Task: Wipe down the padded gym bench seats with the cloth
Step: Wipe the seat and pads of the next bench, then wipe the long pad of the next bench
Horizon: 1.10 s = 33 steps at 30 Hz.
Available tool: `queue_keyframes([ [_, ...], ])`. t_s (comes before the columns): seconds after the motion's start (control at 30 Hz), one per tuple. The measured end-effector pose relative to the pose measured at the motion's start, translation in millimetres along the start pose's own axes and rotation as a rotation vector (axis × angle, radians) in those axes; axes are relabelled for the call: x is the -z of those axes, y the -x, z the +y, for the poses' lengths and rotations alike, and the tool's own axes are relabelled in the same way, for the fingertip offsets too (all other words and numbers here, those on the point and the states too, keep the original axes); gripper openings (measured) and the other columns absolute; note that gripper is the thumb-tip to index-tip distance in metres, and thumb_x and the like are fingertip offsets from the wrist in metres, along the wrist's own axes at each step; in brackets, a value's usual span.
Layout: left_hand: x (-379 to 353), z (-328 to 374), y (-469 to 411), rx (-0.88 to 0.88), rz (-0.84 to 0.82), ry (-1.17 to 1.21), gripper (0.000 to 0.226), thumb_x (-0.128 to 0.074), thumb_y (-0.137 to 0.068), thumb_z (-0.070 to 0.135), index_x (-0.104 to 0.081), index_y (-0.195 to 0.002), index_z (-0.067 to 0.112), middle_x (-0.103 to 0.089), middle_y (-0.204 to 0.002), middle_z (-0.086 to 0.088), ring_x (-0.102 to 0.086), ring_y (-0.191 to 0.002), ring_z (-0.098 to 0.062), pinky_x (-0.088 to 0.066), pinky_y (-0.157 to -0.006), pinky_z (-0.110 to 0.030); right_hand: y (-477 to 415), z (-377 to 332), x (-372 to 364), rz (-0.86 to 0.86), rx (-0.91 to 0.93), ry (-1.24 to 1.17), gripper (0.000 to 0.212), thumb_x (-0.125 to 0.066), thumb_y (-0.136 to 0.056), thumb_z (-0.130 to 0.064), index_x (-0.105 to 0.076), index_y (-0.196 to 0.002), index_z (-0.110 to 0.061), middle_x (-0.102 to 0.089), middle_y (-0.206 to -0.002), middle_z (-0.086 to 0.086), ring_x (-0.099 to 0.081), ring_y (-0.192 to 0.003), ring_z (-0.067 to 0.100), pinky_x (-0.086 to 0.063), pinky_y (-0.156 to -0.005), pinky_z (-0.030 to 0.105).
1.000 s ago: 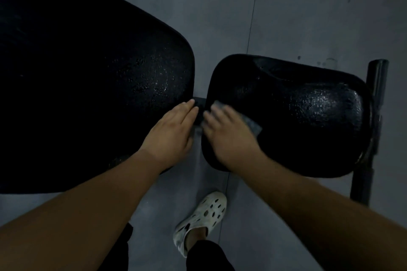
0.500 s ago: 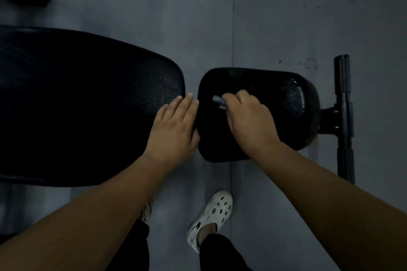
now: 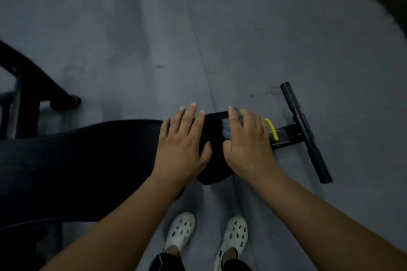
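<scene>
From the head camera we look straight down into a dim scene. Our left forearm (image 3: 123, 215) and right forearm (image 3: 308, 204) reach up from the bottom edge and draw together over two black pads. Our left hand (image 3: 181, 145) lies palm down, its fingers (image 3: 190, 116) straight and a little spread, holding nothing. It sits where the long back pad (image 3: 77, 160) meets the smaller seat pad (image 3: 212, 174), with the fingertips past the far edge of the padding and the thumb pointing toward the other hand. Whether the palm presses on the padding or hovers just above it we cannot tell. Our right hand (image 3: 246, 145) is just beside it, over the seat pad, with the wrist turned slightly inward. Its fingers bend over a bunched blue-grey cloth (image 3: 226, 131), gripping it against the top of the seat pad. The cloth shows between forefinger and thumb, and the fingertips are blurred. Just beyond the knuckles a yellow handle (image 3: 272, 128) curves up from a metal bracket (image 3: 284, 136), and further right a black crossbar (image 3: 306, 132) lies on the grey floor (image 3: 242, 39). At the left edge stands a dark rack (image 3: 33, 92), apart from the pads. Below our hands two white clogs (image 3: 181, 230) stand side by side on the floor
</scene>
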<state>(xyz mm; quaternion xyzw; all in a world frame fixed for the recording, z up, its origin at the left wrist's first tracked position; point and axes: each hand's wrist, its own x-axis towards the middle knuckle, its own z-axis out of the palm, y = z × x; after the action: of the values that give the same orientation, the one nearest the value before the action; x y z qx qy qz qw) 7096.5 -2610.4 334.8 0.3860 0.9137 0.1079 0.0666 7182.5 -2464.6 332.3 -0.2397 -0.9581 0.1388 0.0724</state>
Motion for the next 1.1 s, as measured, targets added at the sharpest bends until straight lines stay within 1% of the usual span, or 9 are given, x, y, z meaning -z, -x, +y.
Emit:
queue_keyframes([
  [0.2, 93.2, 42.7, -27.6, -0.216, 0.091, 0.003, 0.073, -0.034, -0.091, 0.052, -0.027, -0.155, 0.017, -0.022, -0.164, -0.007, -0.020, -0.151, -0.028, -0.022, -0.120, -0.051, 0.9, -15.6, 101.0, 0.216, -0.130, 0.020, 0.072, -0.042, -0.075, -0.025, -0.046, -0.143, -0.004, -0.050, -0.128, 0.020, -0.042, -0.114, 0.035, -0.040, -0.103, 0.062],
  [0.27, 121.6, 55.6, -37.7, -0.284, 0.122, -0.001, 0.074, -0.034, -0.091, 0.052, -0.025, -0.155, 0.018, -0.020, -0.165, -0.006, -0.019, -0.151, -0.027, -0.022, -0.120, -0.052, 4.2, -17.7, 131.7, 0.282, -0.160, 0.031, 0.070, -0.039, -0.078, -0.027, -0.045, -0.144, -0.003, -0.049, -0.129, 0.020, -0.042, -0.116, 0.035, -0.040, -0.104, 0.061],
  [0.4, 169.5, 88.4, -46.9, -0.436, 0.171, 0.000, 0.074, -0.034, -0.091, 0.053, -0.025, -0.156, 0.019, -0.019, -0.165, -0.004, -0.018, -0.152, -0.025, -0.020, -0.120, -0.049, 19.8, -15.6, 192.2, 0.410, -0.245, 0.111, 0.068, -0.040, -0.082, -0.028, -0.044, -0.145, -0.003, -0.048, -0.128, 0.019, -0.045, -0.114, 0.036, -0.041, -0.102, 0.056],
  [0.47, 190.4, 114.2, -46.4, -0.536, 0.183, 0.006, 0.074, -0.035, -0.090, 0.053, -0.027, -0.155, 0.018, -0.021, -0.164, -0.004, -0.021, -0.151, -0.026, -0.021, -0.120, -0.050, 37.2, -10.6, 223.3, 0.459, -0.323, 0.164, 0.069, -0.044, -0.082, -0.028, -0.042, -0.146, -0.004, -0.047, -0.129, 0.019, -0.042, -0.114, 0.034, -0.041, -0.102, 0.054],
  [0.57, 214.2, 167.5, -40.1, -0.697, 0.194, 0.037, 0.074, -0.034, -0.090, 0.053, -0.030, -0.155, 0.017, -0.024, -0.163, -0.005, -0.025, -0.149, -0.028, -0.022, -0.118, -0.050, 76.8, 4.1, 269.7, 0.517, -0.441, 0.217, 0.071, -0.037, -0.082, -0.031, -0.039, -0.148, -0.006, -0.044, -0.132, 0.018, -0.043, -0.116, 0.036, -0.042, -0.102, 0.055],
  [0.73, 230.8, 284.0, -3.7, -0.993, 0.221, 0.133, 0.073, -0.038, -0.088, 0.050, -0.035, -0.152, 0.013, -0.031, -0.160, -0.009, -0.032, -0.145, -0.031, -0.029, -0.114, -0.051, 174.3, 45.9, 337.4, 0.643, -0.658, 0.296, 0.073, -0.050, -0.078, -0.025, -0.039, -0.147, -0.005, -0.047, -0.129, 0.018, -0.046, -0.113, 0.037, -0.044, -0.099, 0.054],
  [0.83, 230.4, 361.1, 35.9, -1.169, 0.221, 0.207, 0.073, -0.041, -0.087, 0.047, -0.037, -0.150, 0.011, -0.033, -0.159, -0.011, -0.034, -0.144, -0.032, -0.031, -0.112, -0.052, 245.4, 66.5, 368.7, 0.709, -0.794, 0.329, 0.074, -0.049, -0.079, -0.025, -0.038, -0.149, -0.005, -0.048, -0.131, 0.017, -0.047, -0.114, 0.036, -0.043, -0.100, 0.052],
  [0.97, 220.1, 461.5, 110.4, -1.377, 0.168, 0.258, 0.073, -0.042, -0.088, 0.047, -0.032, -0.153, 0.016, -0.027, -0.162, -0.006, -0.025, -0.148, -0.026, -0.022, -0.117, -0.045, 349.2, 89.4, 399.9, 0.777, -0.979, 0.390, 0.075, -0.037, -0.080, -0.031, -0.035, -0.151, -0.007, -0.045, -0.133, 0.015, -0.044, -0.117, 0.031, -0.042, -0.102, 0.051],
  [1.1, 201.1, 554.5, 204.0, -1.541, 0.104, 0.278, 0.074, -0.041, -0.088, 0.048, -0.029, -0.154, 0.018, -0.024, -0.163, -0.003, -0.021, -0.149, -0.023, -0.019, -0.119, -0.045, 471.3, 115.7, 418.1, 0.831, -1.147, 0.439, 0.074, -0.039, -0.081, -0.032, -0.033, -0.151, -0.009, -0.041, -0.136, 0.013, -0.039, -0.117, 0.028, -0.045, -0.099, 0.052],
])
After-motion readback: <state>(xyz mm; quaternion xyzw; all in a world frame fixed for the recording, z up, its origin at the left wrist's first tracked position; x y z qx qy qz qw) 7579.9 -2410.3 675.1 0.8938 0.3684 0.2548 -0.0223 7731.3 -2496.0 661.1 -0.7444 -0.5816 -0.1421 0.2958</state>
